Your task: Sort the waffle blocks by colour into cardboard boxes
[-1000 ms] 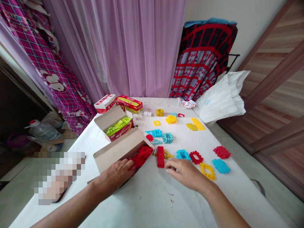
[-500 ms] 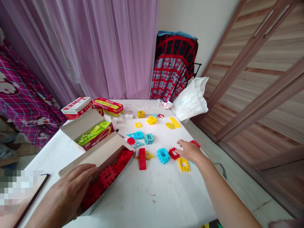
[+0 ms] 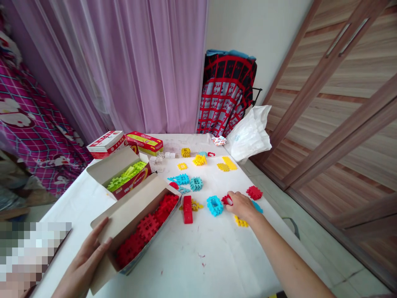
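The box [image 3: 130, 203] of red blocks [image 3: 147, 227] is touched by the half-open left hand [image 3: 88, 256]. Right of that box, a red ring [image 3: 226, 199] is touched by the right hand [image 3: 240, 205], fingers bent; whether it is gripped cannot be told.

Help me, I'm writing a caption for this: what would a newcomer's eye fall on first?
Probably the open box of red pieces at the front left of the table, with the left hand at its near end. Next, the bright blue piece right of centre, beside a red ring-shaped piece that the right hand reaches. Behind the table, the tall lilac curtain stands out.
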The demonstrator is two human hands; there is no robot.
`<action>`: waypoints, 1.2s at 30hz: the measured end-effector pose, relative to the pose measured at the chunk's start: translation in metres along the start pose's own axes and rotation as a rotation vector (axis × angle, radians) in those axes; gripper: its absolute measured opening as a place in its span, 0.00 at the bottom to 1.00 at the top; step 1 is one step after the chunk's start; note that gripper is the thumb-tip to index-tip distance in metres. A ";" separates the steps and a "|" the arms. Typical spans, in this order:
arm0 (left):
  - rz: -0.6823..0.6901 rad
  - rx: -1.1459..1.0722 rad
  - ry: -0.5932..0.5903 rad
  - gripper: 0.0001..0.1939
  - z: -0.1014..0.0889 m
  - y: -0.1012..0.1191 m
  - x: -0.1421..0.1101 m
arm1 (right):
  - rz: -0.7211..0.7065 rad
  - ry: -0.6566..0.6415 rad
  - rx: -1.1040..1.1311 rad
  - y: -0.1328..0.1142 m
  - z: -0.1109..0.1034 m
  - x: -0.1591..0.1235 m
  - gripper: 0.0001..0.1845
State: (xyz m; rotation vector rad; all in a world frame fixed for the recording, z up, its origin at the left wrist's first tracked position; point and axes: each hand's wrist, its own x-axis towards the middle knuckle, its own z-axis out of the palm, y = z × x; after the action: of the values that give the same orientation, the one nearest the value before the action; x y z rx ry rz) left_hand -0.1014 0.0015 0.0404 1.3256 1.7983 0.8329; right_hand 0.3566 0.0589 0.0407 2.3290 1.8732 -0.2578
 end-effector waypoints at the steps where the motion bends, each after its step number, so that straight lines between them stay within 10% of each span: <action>1: -0.048 -0.134 -0.048 0.35 0.002 0.004 0.000 | -0.004 0.002 0.005 0.002 -0.001 0.000 0.18; 8: -0.115 -0.479 -0.132 0.39 0.010 0.020 -0.004 | 0.006 0.079 0.276 -0.009 -0.045 -0.012 0.31; 15: -0.087 -0.561 -0.069 0.41 0.020 0.018 -0.010 | -0.585 -0.026 0.516 -0.156 -0.097 -0.065 0.25; 21: -0.065 -0.688 -0.012 0.41 0.034 0.005 -0.007 | -0.686 -0.134 0.259 -0.238 -0.080 -0.083 0.24; 36: 0.015 -0.637 -0.028 0.37 0.038 -0.003 -0.004 | -0.668 -0.178 0.124 -0.267 -0.035 -0.099 0.30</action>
State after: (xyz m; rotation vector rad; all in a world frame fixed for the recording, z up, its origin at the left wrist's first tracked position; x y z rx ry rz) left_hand -0.0700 -0.0007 0.0189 0.9214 1.3304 1.2542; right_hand 0.0770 0.0292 0.0963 1.5889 2.5241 -0.6389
